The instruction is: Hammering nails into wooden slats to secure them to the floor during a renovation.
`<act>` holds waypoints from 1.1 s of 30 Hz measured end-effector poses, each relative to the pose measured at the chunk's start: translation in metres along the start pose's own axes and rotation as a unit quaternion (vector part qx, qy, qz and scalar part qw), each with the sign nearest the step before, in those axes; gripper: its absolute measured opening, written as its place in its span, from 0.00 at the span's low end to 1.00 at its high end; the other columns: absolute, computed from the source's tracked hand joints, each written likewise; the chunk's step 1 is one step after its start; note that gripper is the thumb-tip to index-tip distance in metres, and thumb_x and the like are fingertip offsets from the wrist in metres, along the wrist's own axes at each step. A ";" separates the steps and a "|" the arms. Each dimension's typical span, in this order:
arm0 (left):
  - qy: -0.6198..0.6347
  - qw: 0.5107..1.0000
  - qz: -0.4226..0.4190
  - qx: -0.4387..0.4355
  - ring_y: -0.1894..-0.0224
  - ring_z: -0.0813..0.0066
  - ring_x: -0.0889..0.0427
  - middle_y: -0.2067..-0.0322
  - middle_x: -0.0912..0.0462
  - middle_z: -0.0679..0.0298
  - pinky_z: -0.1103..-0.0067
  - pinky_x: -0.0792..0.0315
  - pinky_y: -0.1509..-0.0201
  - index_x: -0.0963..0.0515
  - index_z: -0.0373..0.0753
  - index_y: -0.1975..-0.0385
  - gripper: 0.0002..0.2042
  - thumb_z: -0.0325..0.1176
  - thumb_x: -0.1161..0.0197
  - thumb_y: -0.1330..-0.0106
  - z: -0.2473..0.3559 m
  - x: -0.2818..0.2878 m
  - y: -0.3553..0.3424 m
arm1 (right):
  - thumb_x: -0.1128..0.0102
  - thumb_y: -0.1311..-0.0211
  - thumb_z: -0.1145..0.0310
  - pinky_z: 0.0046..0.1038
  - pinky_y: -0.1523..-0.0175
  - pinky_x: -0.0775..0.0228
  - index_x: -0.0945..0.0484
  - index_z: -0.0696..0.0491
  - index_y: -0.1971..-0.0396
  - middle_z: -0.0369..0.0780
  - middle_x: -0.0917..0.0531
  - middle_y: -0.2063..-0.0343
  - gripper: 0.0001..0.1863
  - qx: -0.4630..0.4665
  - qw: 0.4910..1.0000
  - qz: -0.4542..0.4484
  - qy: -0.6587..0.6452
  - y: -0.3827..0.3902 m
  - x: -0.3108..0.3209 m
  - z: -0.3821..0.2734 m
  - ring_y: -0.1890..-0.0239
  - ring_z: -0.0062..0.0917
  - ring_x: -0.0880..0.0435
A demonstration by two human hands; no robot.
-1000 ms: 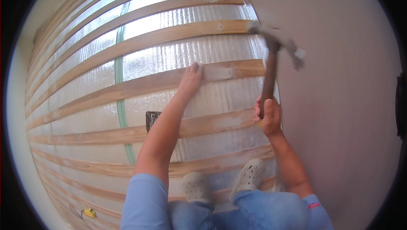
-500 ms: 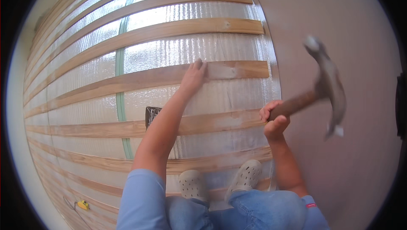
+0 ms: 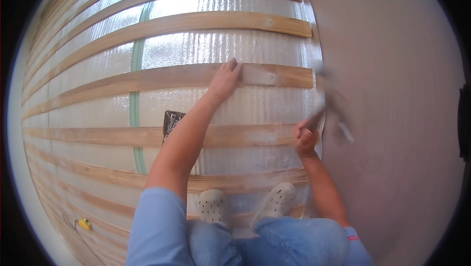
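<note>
My left hand [image 3: 226, 80] lies across a flat wooden slat [image 3: 287, 75], its fingers stretched out to the slat's far edge. Closed around a wooden handle, my right hand [image 3: 305, 140] holds a claw hammer [image 3: 316, 118] near the slat's right end. The hammer's head is smeared by motion and appears just off the slat's end. Beside my left forearm sits a small dark box of nails [image 3: 171, 120], partly hidden by that arm. Whether a nail stands under the hammer cannot be made out.
Several parallel slats, such as one farther off [image 3: 221, 20], run across shiny foil sheeting [image 3: 191, 45]. Green tape [image 3: 136, 104] crosses beneath them. A plain wall-like surface [image 3: 392, 119] borders the right side. At lower left lies a yellow tape measure [image 3: 85, 224]. My clogs [image 3: 214, 206] are near the bottom.
The hammer has swung left and down from out at the right toward the slat's end. My left hand stays on the slat. The whole view has shifted slightly.
</note>
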State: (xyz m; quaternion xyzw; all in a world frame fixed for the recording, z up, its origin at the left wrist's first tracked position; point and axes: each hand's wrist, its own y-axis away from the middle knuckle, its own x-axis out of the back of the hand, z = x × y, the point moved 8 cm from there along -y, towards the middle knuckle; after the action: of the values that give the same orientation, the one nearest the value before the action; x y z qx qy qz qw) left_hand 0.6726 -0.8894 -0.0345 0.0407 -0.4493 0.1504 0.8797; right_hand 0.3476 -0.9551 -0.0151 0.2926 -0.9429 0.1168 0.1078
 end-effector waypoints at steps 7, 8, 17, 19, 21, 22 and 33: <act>-0.029 1.000 0.011 -0.001 0.39 0.47 0.33 0.39 0.34 0.44 0.65 0.35 0.34 0.33 0.30 0.39 0.35 0.32 0.28 0.48 -0.007 0.007 0.009 | 0.58 0.28 0.39 0.21 0.79 0.37 0.28 0.55 0.66 0.34 0.27 0.81 0.30 -0.207 0.968 -0.001 -0.139 -0.016 -0.042 -0.075 0.82 0.19 0.28; -0.028 1.000 0.011 -0.004 0.39 0.47 0.33 0.39 0.34 0.44 0.65 0.35 0.34 0.33 0.30 0.39 0.35 0.32 0.28 0.48 -0.009 0.003 0.006 | 0.58 0.28 0.39 0.22 0.80 0.38 0.30 0.55 0.65 0.34 0.29 0.82 0.29 -0.054 0.985 0.034 -0.161 -0.024 -0.039 -0.086 0.84 0.18 0.31; -0.027 0.999 0.030 -0.008 0.39 0.46 0.32 0.39 0.34 0.46 0.64 0.33 0.36 0.32 0.33 0.39 0.34 0.30 0.28 0.48 -0.021 -0.003 0.010 | 0.59 0.26 0.44 0.22 0.79 0.36 0.29 0.55 0.72 0.33 0.29 0.83 0.27 -0.262 0.963 -0.054 -0.043 -0.020 -0.041 -0.070 0.84 0.14 0.30; -0.034 0.999 0.011 0.014 0.38 0.47 0.33 0.38 0.35 0.46 0.65 0.35 0.34 0.32 0.33 0.39 0.34 0.30 0.28 0.49 -0.019 -0.003 0.008 | 0.58 0.26 0.45 0.23 0.79 0.36 0.29 0.55 0.71 0.32 0.29 0.82 0.26 -0.172 0.980 -0.032 -0.093 -0.016 -0.034 -0.060 0.82 0.13 0.31; -0.027 1.000 0.004 0.011 0.37 0.47 0.34 0.37 0.35 0.46 0.65 0.35 0.34 0.32 0.34 0.38 0.35 0.30 0.28 0.49 -0.014 -0.001 0.002 | 0.56 0.27 0.42 0.22 0.76 0.36 0.29 0.55 0.72 0.34 0.30 0.84 0.28 0.017 1.000 -0.016 0.008 -0.005 -0.024 -0.042 0.83 0.16 0.30; -0.017 1.000 -0.003 0.007 0.37 0.47 0.34 0.36 0.36 0.46 0.65 0.35 0.33 0.33 0.34 0.37 0.35 0.30 0.28 0.49 -0.008 -0.004 -0.002 | 0.55 0.27 0.44 0.25 0.75 0.35 0.28 0.57 0.72 0.35 0.28 0.84 0.28 0.007 0.982 0.012 0.187 0.003 -0.019 -0.018 0.81 0.19 0.27; -0.010 1.000 0.013 0.014 0.38 0.46 0.33 0.37 0.35 0.47 0.64 0.35 0.33 0.31 0.34 0.39 0.37 0.30 0.25 0.53 -0.019 -0.003 0.009 | 0.57 0.27 0.43 0.23 0.79 0.36 0.28 0.56 0.74 0.33 0.29 0.85 0.29 -0.339 0.935 -0.095 0.043 0.001 -0.054 -0.038 0.83 0.16 0.29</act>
State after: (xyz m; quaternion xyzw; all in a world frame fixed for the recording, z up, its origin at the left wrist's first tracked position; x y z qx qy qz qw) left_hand 0.6830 -0.8776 -0.0487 0.0489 -0.4563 0.1680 0.8724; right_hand 0.3953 -0.9154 0.0063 0.3214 -0.8889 -0.2079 0.2517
